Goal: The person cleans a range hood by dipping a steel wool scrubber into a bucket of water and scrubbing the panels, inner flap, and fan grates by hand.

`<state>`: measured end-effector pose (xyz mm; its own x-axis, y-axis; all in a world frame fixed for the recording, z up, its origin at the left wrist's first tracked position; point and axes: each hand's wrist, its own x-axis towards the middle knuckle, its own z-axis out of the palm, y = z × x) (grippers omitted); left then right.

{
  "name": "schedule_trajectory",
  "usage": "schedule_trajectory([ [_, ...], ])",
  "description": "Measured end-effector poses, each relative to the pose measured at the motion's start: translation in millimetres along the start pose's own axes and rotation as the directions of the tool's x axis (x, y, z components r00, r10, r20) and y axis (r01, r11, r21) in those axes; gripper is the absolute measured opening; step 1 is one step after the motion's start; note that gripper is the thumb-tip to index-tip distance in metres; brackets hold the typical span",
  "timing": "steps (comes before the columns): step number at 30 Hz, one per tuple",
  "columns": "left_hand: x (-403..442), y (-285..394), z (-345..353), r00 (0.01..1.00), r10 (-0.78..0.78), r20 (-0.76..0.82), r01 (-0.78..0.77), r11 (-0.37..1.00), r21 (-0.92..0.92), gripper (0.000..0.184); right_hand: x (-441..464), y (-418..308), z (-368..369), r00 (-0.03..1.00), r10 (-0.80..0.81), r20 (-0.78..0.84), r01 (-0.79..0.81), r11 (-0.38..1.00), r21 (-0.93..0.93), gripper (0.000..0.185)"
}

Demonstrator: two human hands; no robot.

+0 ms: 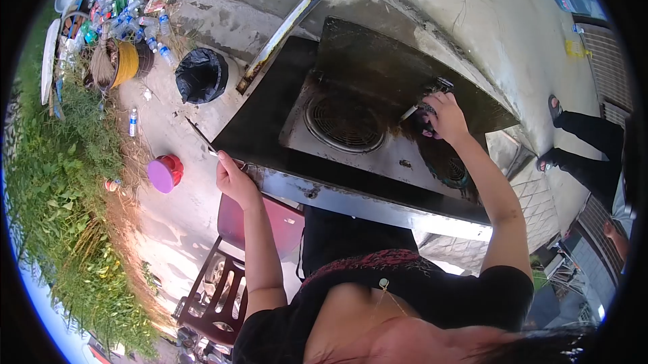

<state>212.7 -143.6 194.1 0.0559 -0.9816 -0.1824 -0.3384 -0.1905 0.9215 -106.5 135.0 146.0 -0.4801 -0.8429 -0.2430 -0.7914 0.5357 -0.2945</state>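
A greasy range hood [378,168] lies in front of me, its black panels and metal underside coated in brown grime. One round vent grille [345,121] shows in full; a second grille [451,161] is partly covered by my right arm. My right hand [442,116] is closed on a dark, partly pink wad, its kind unclear, against the hood's inner side. A pale, narrow strip [409,113] sticks out beside the fingers. My left hand [233,178] is closed at the hood's left corner, around a thin dark blade-like tool [200,136] that points away from me.
A rusty metal bar [297,23] leans beyond the hood. At left are a bin with a black bag [202,75], a purple-topped red stool [165,174], plastic bottles [125,23] and plants [61,209]. A dark red chair [216,296] stands nearby. Another person's legs [587,141] show at right.
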Motion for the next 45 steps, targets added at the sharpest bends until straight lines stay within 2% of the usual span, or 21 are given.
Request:
schedule_trajectory([
  [4, 4.7, -6.5, -5.9, 0.997, 0.078, 0.02, -0.08, 0.987, 0.141, 0.049, -55.9, -20.6, -59.2, 0.902, 0.388, -0.192, -0.24, 0.818, 0.523, 0.029],
  [6, 11.8, -11.0, -14.6, 0.992, 0.096, 0.079, -0.109, 0.976, 0.187, 0.049, -102.4, -17.8, -76.7, 0.746, 0.651, -0.14, -0.355, 0.567, 0.743, 0.027],
  [7, 22.1, -23.9, -22.4, 0.982, 0.166, 0.091, -0.181, 0.962, 0.203, 0.048, -130.8, -19.4, -85.4, 0.659, 0.732, -0.172, -0.358, 0.507, 0.784, 0.025],
  [8, 30.4, -29.4, -28.9, 0.966, 0.238, 0.104, -0.256, 0.943, 0.212, 0.048, -164.7, -18.1, -86.9, 0.579, 0.747, -0.328, -0.327, 0.581, 0.745, 0.024],
  [9, 29.2, -15.7, -38.6, 0.967, 0.229, 0.108, -0.253, 0.906, 0.341, 0.045, -200.8, -18.2, -85.9, 0.465, 0.839, -0.282, -0.282, 0.442, 0.852, 0.023],
  [10, 30.8, -7.8, -47.9, 0.948, 0.273, 0.163, -0.313, 0.891, 0.329, 0.044, -233.3, -29.4, -88.4, 0.368, 0.904, -0.219, -0.108, 0.275, 0.955, 0.023],
  [12, 6.2, 31.2, -54.5, 0.885, 0.343, 0.315, -0.444, 0.827, 0.344, 0.038, -300.8, -39.5, -65.8, 0.173, 0.973, -0.15, 0.285, 0.096, 0.954, 0.023],
  [14, -8.7, 37.8, -52.8, 0.685, 0.455, 0.568, -0.628, 0.765, 0.144, 0.03, -359.5, -62.5, -34.1, 0.016, 1.0, -0.027, 0.395, 0.018, 0.919, 0.023],
  [16, -43.4, 48.2, -37.9, 0.514, 0.333, 0.791, -0.593, 0.804, 0.046, 0.019, -406.6, -91.7, 15.2, -0.194, 0.97, 0.145, 0.503, -0.028, 0.864, 0.027],
  [18, -92.1, 64.9, -21.1, 0.32, 0.176, 0.931, -0.638, 0.767, 0.074, 0.018, -446.9, -124.1, 75.0, -0.271, 0.902, 0.335, 0.553, -0.139, 0.822, 0.027],
  [20, -131.4, 64.3, -3.0, 0.2, 0.1, 0.975, -0.623, 0.781, 0.048, 0.021, -478.4, -161.6, 127.8, -0.264, 0.872, 0.413, 0.539, -0.221, 0.813, 0.023],
  [24, -200.7, 68.9, 21.7, 0.003, 0.052, 0.999, -0.745, 0.667, -0.033, 0.025, -526.5, -241.4, 224.2, -0.301, 0.75, 0.589, 0.587, -0.341, 0.734, 0.026],
  [27, -254.2, 60.4, 33.3, -0.135, -0.02, 0.991, -0.798, 0.595, -0.097, 0.03, -543.0, -297.5, 277.8, -0.289, 0.569, 0.77, 0.684, -0.44, 0.582, 0.029],
  [31, -328.3, 43.4, 39.4, -0.28, -0.152, 0.948, -0.882, 0.431, -0.192, 0.038, -537.1, -352.8, 343.3, -0.331, 0.413, 0.849, 0.736, -0.45, 0.506, 0.034],
  [32, -328.9, 34.4, 48.3, -0.352, -0.125, 0.928, -0.872, 0.404, -0.277, 0.043, -532.4, -360.3, 365.4, -0.314, 0.348, 0.883, 0.756, -0.472, 0.454, 0.034],
  [35, -355.4, 44.6, 59.8, -0.402, -0.02, 0.915, -0.904, 0.167, -0.393, 0.047, -501.2, -363.4, 429.6, -0.265, 0.168, 0.95, 0.821, -0.477, 0.313, 0.029],
  [38, -349.2, 41.9, 92.3, -0.546, 0.112, 0.831, -0.838, -0.039, -0.545, 0.046, -456.6, -335.6, 518.8, -0.256, 0.208, 0.944, 0.86, -0.397, 0.321, 0.028],
  [40, -359.0, 38.4, 101.1, -0.364, 0.078, 0.928, -0.931, -0.017, -0.364, 0.038, -430.0, -308.1, 576.5, -0.271, 0.265, 0.925, 0.849, -0.386, 0.36, 0.03],
  [42, -366.9, 24.6, 104.0, -0.346, 0.158, 0.925, -0.938, -0.048, -0.343, 0.033, -419.0, -274.7, 607.1, -0.305, 0.241, 0.921, 0.792, -0.472, 0.386, 0.033],
  [43, -366.2, 16.3, 108.3, -0.345, 0.215, 0.914, -0.939, -0.072, -0.337, 0.032, -410.9, -263.5, 644.8, -0.318, 0.22, 0.922, 0.818, -0.428, 0.384, 0.034],
  [45, -366.5, 11.1, 113.6, -0.288, 0.244, 0.926, -0.952, 0.028, -0.303, 0.032, -385.8, -252.8, 725.6, -0.352, 0.141, 0.925, 0.843, -0.382, 0.379, 0.035],
])
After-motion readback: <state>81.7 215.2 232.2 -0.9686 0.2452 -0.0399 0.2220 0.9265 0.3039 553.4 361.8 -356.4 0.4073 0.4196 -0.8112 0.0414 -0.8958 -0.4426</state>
